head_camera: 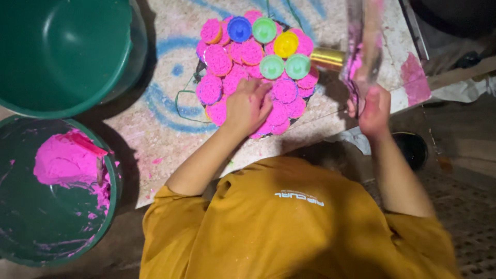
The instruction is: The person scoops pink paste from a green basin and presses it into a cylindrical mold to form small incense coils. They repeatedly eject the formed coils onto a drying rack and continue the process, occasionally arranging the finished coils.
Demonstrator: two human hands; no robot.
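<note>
The left hand (248,106) lies palm-down on a packed cluster of pink powder-filled cups (243,77), its grip loose and half open, fingers spread over the near cups rather than closed round any one; it seems to press or steady them. The cups sit rim to rim on a round tray (199,70), probably so they brace one another. Just beyond the fingertips stand a few plastic moulds (272,66) in green, yellow and blue, dome side up.

The right hand (373,111), well to the side of the cluster, has its grip closed on a clear plastic bag (364,46) smeared with pink, held upright above the tabletop (155,129). A gold tube (328,58) lies between bag and cups. Far off by the left elbow, a green basin (111,206) holds a heap of pink powder (64,163); another green basin (67,57) sits beyond it.
</note>
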